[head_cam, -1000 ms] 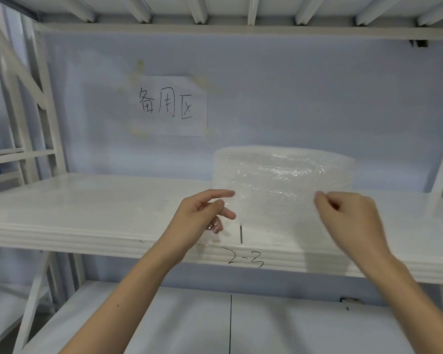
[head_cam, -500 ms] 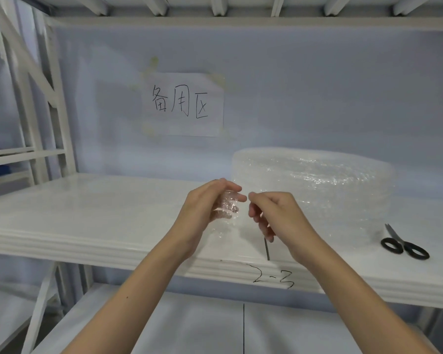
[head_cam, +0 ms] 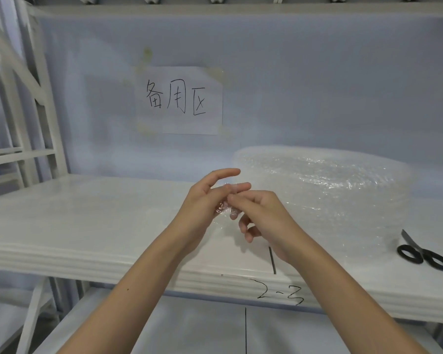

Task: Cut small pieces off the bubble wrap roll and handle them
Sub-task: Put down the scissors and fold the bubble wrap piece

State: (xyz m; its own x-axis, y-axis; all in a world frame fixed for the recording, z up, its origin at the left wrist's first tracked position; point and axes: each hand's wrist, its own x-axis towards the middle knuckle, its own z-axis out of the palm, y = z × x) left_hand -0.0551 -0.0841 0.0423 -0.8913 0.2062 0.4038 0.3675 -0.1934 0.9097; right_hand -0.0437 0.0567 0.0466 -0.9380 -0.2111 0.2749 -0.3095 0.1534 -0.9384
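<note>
A wide clear bubble wrap roll (head_cam: 325, 185) lies on the white shelf (head_cam: 87, 226), right of centre. In front of its left end, my left hand (head_cam: 202, 203) and my right hand (head_cam: 264, 218) meet above the shelf. Between their fingertips is a small crumpled piece of bubble wrap (head_cam: 224, 208), pinched from both sides and mostly hidden by the fingers. My left index finger sticks out straight above it. Black-handled scissors (head_cam: 420, 254) lie closed on the shelf at the far right, away from both hands.
A paper sign with handwritten characters (head_cam: 180, 100) is taped to the back wall. "2-3" (head_cam: 279, 293) is written on the shelf's front edge. A lower shelf (head_cam: 164, 333) runs below, and white rack uprights (head_cam: 18, 98) stand at the left.
My right hand came left from the roll and closed in on the small piece held by my left hand. The view shifted, bringing the scissors into sight at the right.
</note>
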